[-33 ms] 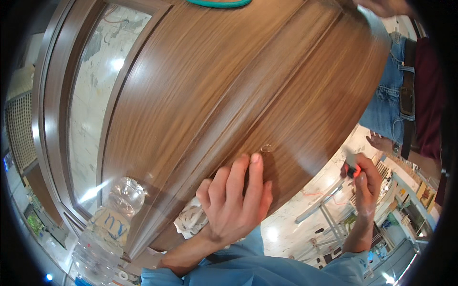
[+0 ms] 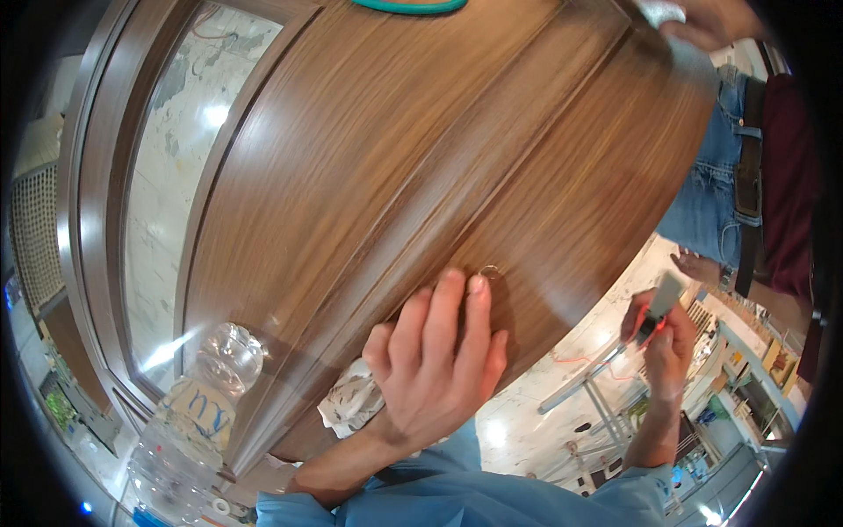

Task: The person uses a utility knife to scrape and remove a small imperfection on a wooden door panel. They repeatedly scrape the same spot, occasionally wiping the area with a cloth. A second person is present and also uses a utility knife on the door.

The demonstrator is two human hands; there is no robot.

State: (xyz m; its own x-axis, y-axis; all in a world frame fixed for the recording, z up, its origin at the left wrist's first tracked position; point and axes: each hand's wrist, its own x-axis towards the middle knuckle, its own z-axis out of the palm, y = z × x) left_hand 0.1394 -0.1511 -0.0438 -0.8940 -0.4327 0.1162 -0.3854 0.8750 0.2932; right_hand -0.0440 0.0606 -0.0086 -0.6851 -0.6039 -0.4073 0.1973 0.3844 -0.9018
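Note:
My left hand (image 2: 435,351) lies on a glossy brown wood-grain panel (image 2: 351,167), its fingers stretched out and fingertips touching the surface. Just beyond the index fingertip is a small clear round ring or wet spot (image 2: 490,273); which one I cannot tell. A crumpled white cloth or paper (image 2: 351,400) rests on the panel beside my left wrist. In my right hand (image 2: 672,347) is a scraper (image 2: 666,294) with a flat grey blade pointing up and a red and black handle. It is held off the panel's right edge, above the floor.
A clear plastic bottle (image 2: 230,358) with a hand-marked label stands at the lower left. A teal ring-shaped edge (image 2: 411,7) shows at the top. Another person in jeans (image 2: 711,184) stands at the right; their hand (image 2: 711,22) is at the panel's far corner with something white.
The scraper's blade has tilted up and shows more plainly, as my right hand has turned slightly. My left hand has barely shifted. The other person's hand at the far corner has moved a little.

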